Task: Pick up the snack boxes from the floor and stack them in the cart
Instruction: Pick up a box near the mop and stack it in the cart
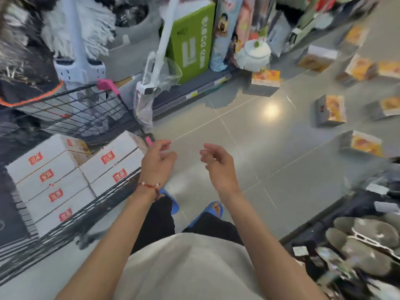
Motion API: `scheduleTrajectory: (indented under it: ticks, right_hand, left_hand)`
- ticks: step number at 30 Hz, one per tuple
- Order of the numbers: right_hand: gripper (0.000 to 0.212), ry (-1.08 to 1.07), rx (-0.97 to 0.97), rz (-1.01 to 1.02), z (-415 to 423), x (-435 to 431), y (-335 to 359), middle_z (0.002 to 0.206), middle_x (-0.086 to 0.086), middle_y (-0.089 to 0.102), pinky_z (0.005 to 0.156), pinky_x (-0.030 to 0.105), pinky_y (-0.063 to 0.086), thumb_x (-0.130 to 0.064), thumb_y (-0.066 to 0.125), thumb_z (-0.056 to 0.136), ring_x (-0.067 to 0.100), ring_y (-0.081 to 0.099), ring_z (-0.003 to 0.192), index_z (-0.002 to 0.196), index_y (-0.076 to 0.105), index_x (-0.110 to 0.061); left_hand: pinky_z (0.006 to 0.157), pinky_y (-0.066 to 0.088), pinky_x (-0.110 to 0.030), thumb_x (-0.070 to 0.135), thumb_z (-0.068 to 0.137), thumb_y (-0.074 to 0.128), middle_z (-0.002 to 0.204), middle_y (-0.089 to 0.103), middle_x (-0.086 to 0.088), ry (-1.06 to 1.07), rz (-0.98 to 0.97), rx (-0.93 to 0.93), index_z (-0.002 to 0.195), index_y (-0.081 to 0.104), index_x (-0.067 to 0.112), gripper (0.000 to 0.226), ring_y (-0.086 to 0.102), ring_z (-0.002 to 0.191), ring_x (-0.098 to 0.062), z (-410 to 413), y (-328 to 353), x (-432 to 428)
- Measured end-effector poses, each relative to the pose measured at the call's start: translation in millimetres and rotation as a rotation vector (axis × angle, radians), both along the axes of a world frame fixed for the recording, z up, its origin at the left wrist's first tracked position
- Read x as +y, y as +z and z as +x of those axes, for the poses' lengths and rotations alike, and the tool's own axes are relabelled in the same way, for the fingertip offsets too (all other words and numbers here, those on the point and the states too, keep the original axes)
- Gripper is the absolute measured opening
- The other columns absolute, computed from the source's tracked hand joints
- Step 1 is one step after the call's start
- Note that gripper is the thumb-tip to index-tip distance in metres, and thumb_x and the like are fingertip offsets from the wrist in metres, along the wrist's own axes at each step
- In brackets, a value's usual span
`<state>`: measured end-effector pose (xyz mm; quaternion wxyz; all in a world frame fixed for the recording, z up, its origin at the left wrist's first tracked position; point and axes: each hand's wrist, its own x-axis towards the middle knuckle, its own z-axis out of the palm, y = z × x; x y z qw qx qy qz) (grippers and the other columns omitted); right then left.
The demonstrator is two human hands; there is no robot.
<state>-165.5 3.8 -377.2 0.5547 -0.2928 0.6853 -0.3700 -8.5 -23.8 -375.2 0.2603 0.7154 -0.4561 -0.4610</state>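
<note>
Near: left hand (159, 161) and right hand (218, 164) are both loosely curled and hold nothing.

Near left: the black wire cart (106, 199) holds several stacked boxes (65, 176) of white cardboard with red labels, laid flat in neat rows.

Far right: at least seven loose snack boxes (360, 144), rectangular with orange print, lie scattered on the glossy grey tiled floor (249, 126).

Judgement: roughly half done.
</note>
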Motion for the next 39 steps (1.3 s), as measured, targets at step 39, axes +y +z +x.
scheduleTrajectory:
  ticks: [39]
  right_hand:
    - [0.029,-0.61,-0.049,0.118,-410,-257,2,0.121,0.001,0.072,0.098,0.034,0.053,-0.021,0.06,0.102,0.018,0.07,0.11,0.131,0.066,-0.021]
  left_hand:
    - [0.1,0.05,-0.043,0.024,0.096,0.06,0.117,0.068,-0.001,-0.601,0.167,0.074,0.117,0.065,0.025,0.021,0.064,0.108,-0.022,-433,-8,-361]
